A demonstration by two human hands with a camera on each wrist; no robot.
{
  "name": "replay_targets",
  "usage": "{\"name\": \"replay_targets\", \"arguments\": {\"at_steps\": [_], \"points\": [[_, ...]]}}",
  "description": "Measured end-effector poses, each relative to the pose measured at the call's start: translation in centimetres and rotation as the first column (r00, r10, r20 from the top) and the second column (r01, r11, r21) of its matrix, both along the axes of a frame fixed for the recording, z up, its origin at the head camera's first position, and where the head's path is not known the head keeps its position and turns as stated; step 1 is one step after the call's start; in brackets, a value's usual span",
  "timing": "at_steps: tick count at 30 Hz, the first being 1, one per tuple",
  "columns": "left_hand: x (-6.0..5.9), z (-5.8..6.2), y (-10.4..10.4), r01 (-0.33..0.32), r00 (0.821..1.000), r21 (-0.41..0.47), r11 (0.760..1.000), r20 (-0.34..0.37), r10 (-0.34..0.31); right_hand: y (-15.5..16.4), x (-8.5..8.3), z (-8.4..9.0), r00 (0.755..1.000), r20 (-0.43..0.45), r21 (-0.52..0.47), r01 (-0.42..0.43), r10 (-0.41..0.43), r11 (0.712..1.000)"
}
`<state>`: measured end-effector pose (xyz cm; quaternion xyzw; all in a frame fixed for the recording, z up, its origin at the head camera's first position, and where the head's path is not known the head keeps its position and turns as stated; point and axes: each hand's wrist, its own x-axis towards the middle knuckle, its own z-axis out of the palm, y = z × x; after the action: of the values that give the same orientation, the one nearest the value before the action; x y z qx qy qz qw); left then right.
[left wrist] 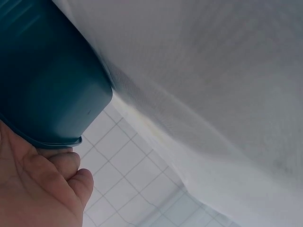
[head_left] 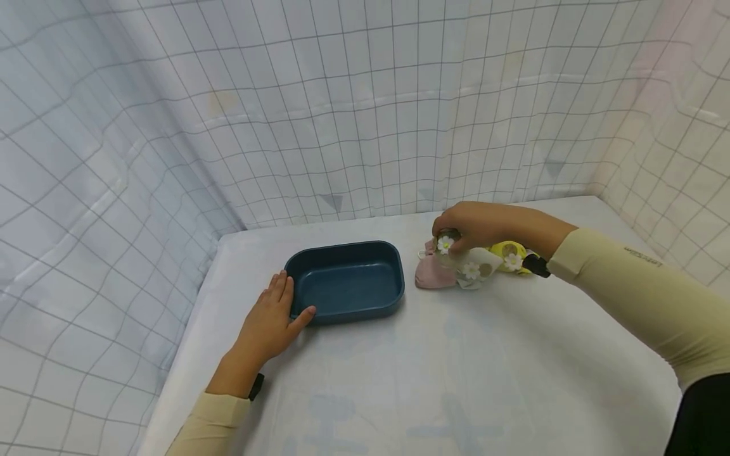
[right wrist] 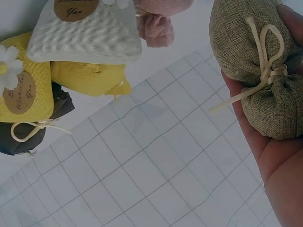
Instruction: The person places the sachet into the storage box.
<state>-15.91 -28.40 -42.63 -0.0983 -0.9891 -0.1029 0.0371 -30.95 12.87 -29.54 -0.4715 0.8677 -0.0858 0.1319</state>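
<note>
A dark blue rectangular tray [head_left: 345, 282] stands empty on the white table. My left hand [head_left: 289, 305] lies flat against its near left corner, with the fingers straight along the side wall and the thumb on the front wall; the left wrist view shows the tray's wall [left wrist: 42, 80] right above that hand [left wrist: 40, 189]. To the right of the tray my right hand [head_left: 450, 237] grips an olive burlap sachet [right wrist: 258, 66] tied with cream string. It is held just above a small pile of sachets: a pink sachet [head_left: 430, 275], a white sachet [head_left: 474, 266] and a yellow sachet [head_left: 507, 254].
A dark sachet [right wrist: 19, 137] lies under the yellow sachet [right wrist: 28, 90]. A gridded white curtain [head_left: 365, 114] closes in the table at the back and on both sides. The white tablecloth [head_left: 456, 380] runs toward me in front of the tray.
</note>
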Motion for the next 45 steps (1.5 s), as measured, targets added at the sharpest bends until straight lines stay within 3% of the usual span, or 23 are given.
{"name": "replay_targets", "arguments": {"at_steps": [10,28,45], "points": [[0.1,-0.3,-0.2,-0.007,1.000,0.001,1.000,0.002,0.007,-2.9,-0.5,0.2,0.998,-0.011,0.035,-0.065,0.066,0.997],[0.1,-0.5,-0.5,-0.014,1.000,0.008,1.000,0.013,0.014,-8.3,-0.7,-0.5,0.995,0.038,0.055,-0.090,0.088,0.994],[0.1,-0.1,-0.1,0.002,1.000,0.018,1.000,-0.013,-0.002,-12.3,-1.6,-3.0,0.993,0.069,0.017,-0.096,0.095,0.995]]}}
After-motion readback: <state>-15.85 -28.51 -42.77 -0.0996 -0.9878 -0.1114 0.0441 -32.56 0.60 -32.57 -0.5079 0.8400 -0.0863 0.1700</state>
